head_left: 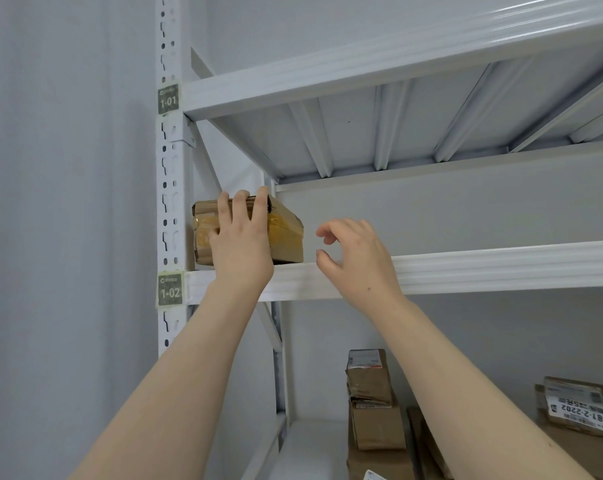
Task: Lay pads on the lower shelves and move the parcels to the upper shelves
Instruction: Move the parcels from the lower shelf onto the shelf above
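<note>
A small brown cardboard parcel (284, 233) wrapped in tape sits at the far left end of the upper white shelf (501, 263), against the rack's post. My left hand (241, 240) grips it, fingers hooked over its top edge and palm across its front. To its right, my right hand (357, 258) hovers by the shelf's front beam with fingers loosely curled and nothing in it, a short gap from the parcel's right side.
On the shelf below stand several more brown parcels (373, 403), some stacked, one with a white label (577, 412). Another shelf (397, 60) runs overhead. The post (170, 202) carries tags reading 1-01 and 1-02. A grey wall lies to the left.
</note>
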